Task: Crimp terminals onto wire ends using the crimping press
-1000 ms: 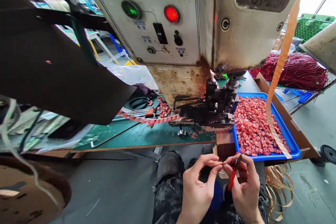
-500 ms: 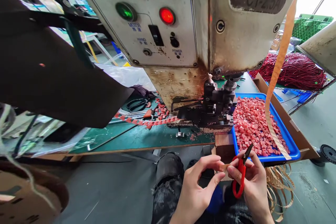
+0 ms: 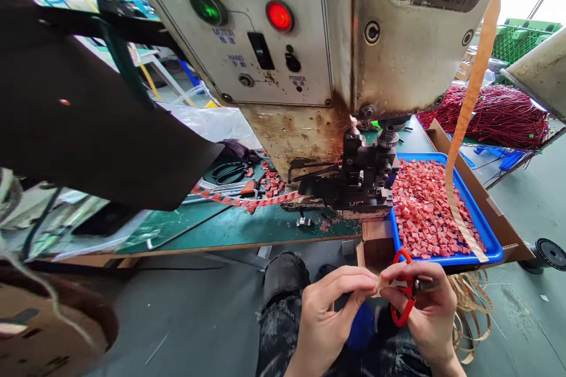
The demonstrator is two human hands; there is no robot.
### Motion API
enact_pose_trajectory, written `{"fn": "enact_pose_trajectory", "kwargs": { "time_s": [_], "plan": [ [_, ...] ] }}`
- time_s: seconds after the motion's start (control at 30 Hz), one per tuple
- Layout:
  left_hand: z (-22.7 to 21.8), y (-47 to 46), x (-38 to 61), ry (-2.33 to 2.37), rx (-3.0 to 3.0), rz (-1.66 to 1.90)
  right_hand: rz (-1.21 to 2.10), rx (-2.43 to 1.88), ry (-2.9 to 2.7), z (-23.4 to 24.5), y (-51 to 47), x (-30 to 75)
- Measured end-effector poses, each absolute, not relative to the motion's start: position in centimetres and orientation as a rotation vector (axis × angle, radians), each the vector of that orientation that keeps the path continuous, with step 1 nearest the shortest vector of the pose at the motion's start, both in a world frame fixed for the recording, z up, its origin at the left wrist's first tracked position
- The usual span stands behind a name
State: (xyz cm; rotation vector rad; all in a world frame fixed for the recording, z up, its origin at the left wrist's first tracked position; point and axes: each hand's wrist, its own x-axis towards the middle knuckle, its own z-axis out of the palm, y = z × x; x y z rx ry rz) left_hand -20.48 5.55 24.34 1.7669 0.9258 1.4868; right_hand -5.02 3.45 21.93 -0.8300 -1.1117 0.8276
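Observation:
Both hands meet above my lap, in front of the machine. My left hand (image 3: pixel 329 312) is closed in a pinch on one end of a small tan piece (image 3: pixel 379 286), which looks like paper tape. The other end of that piece is between the fingertips of my right hand (image 3: pixel 427 306). Red-handled scissors (image 3: pixel 403 319) hang in the right hand too, their handle loops around the fingers and the blades mostly hidden behind them. Just beyond the right hand, a long tan tape strip (image 3: pixel 469 112) hangs down over the blue tray (image 3: pixel 495 253).
The tray holds many small red pieces (image 3: pixel 424 206) and sits in a cardboard box (image 3: pixel 513 241). A metal machine (image 3: pixel 292 141) with lit buttons fills the middle. A pink-red strip (image 3: pixel 247 202) feeds into it. Red wires (image 3: pixel 499 118) lie right, tape curls (image 3: pixel 473 306) below.
The right hand has turned, so the scissors' blades no longer point up and their loops now show above and below the fingers. The left fingers have closed tighter on the tan piece.

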Motion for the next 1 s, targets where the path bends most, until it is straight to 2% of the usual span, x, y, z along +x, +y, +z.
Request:
{"fn": "enact_pose_trajectory", "kwargs": {
  "time_s": [0.43, 0.67, 0.9, 1.0],
  "plan": [
    [24.7, 5.0, -19.6, 0.930, 1.664, 1.636, 0.748, -0.765, -1.046, 22.6, 3.3, -6.4],
    [24.8, 4.9, -19.2, 1.017, 1.590, 1.649, 0.731, -0.891, -0.929, 23.1, 3.1, -7.1],
    [24.3, 4.8, -19.2, 1.044, 1.581, 1.662, 0.906, -1.050, -1.008, 22.2, 3.2, -5.4],
    [24.3, 4.8, -19.4, 1.056, 1.618, 1.605, 0.835, -1.034, -1.002, 22.7, 3.1, -5.6]
  ]
}}
